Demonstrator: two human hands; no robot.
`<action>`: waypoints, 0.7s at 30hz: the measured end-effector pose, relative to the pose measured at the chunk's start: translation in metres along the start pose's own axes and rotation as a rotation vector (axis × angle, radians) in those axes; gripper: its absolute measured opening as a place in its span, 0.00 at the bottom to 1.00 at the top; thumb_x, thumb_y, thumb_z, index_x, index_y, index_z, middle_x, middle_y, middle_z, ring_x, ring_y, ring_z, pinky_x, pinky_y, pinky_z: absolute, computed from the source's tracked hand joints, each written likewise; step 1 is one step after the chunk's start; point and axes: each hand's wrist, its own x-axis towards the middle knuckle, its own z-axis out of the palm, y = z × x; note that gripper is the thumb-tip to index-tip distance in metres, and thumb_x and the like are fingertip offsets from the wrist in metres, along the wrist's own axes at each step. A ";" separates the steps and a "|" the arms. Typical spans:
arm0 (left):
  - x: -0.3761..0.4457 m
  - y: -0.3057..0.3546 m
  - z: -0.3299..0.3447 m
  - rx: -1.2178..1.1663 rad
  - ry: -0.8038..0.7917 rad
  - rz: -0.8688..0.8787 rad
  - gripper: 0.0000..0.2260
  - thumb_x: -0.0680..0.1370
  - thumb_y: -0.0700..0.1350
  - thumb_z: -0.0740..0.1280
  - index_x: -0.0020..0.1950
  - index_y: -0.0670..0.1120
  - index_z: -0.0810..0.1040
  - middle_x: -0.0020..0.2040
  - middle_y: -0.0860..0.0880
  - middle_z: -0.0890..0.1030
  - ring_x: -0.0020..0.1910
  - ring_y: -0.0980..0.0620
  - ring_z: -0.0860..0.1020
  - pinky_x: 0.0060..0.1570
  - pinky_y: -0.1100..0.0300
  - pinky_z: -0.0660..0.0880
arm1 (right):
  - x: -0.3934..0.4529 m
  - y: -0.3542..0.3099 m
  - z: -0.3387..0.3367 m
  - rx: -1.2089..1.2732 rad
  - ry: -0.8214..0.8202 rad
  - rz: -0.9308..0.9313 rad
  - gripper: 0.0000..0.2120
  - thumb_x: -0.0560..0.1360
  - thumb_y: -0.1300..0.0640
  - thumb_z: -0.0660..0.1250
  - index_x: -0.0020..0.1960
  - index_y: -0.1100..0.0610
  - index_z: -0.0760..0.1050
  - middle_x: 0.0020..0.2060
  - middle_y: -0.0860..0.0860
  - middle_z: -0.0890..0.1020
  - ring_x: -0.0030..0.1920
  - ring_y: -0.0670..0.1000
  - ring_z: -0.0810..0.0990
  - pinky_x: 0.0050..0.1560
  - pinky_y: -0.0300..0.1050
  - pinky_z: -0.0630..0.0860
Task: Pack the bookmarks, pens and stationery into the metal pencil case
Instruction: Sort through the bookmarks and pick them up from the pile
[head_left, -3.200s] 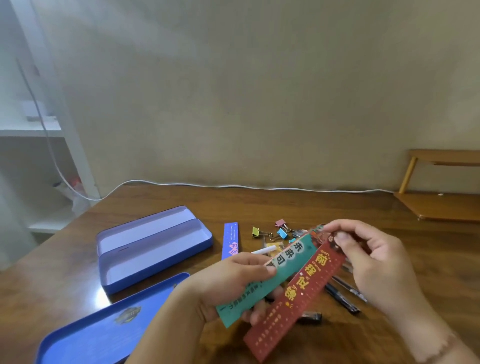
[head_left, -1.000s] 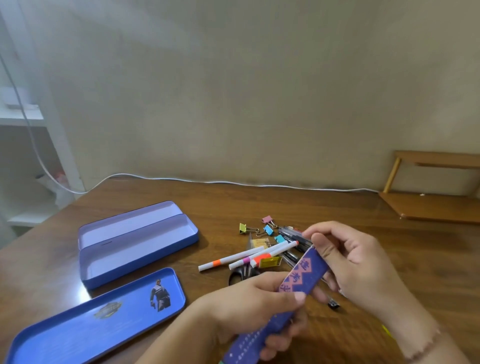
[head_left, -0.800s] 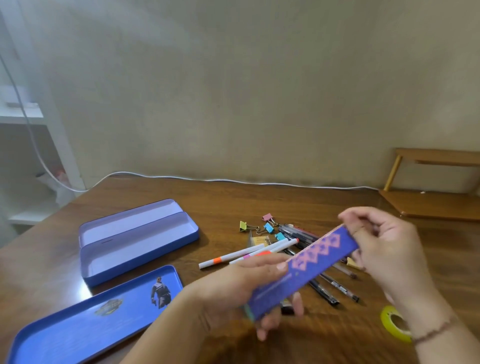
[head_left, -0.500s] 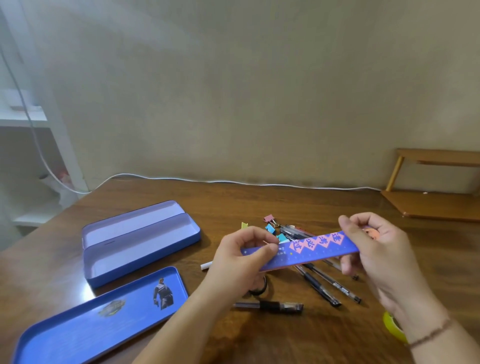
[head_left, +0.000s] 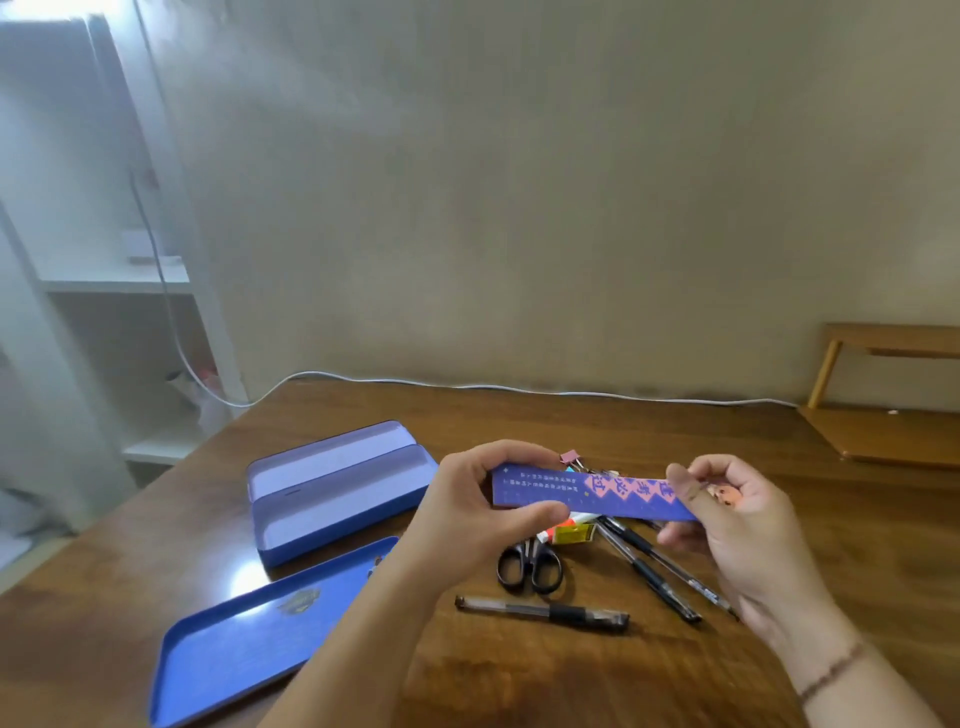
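White cable (head_left: 519, 388) crosses the wooden table (head_left: 519, 426).

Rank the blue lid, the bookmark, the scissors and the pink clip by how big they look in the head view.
1. Blue lid, though it lies nearest the camera.
2. Bookmark, raised in both hands.
3. Scissors, partly hidden.
4. Pink clip.

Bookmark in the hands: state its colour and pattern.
The bookmark is purple-blue with pink diamonds; head view.

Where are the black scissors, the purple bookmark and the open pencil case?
black-handled scissors (head_left: 530, 566), head view, on the handle loops.
purple paper bookmark (head_left: 582, 493), head view, middle of the strip.
open purple metal pencil case (head_left: 340, 506), head view, front tray floor.
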 end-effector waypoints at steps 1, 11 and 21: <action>0.001 0.002 -0.003 0.020 -0.004 -0.018 0.12 0.68 0.48 0.79 0.49 0.59 0.84 0.46 0.59 0.85 0.45 0.59 0.83 0.41 0.62 0.80 | -0.002 -0.001 0.002 0.003 -0.017 0.005 0.13 0.67 0.51 0.72 0.46 0.57 0.73 0.26 0.55 0.81 0.23 0.52 0.80 0.25 0.43 0.79; -0.023 -0.012 -0.074 0.036 0.002 -0.120 0.13 0.61 0.46 0.80 0.43 0.59 0.87 0.35 0.48 0.86 0.27 0.53 0.81 0.35 0.61 0.79 | -0.016 0.020 0.026 -1.030 -0.221 -0.817 0.15 0.69 0.34 0.68 0.49 0.43 0.79 0.56 0.38 0.78 0.60 0.43 0.72 0.54 0.45 0.72; -0.026 -0.046 -0.170 -0.014 0.188 -0.031 0.15 0.62 0.43 0.80 0.47 0.50 0.86 0.40 0.46 0.86 0.28 0.51 0.81 0.35 0.63 0.80 | 0.020 -0.009 0.169 -1.112 -0.672 -1.061 0.07 0.69 0.54 0.73 0.46 0.47 0.78 0.49 0.44 0.84 0.49 0.46 0.80 0.46 0.47 0.78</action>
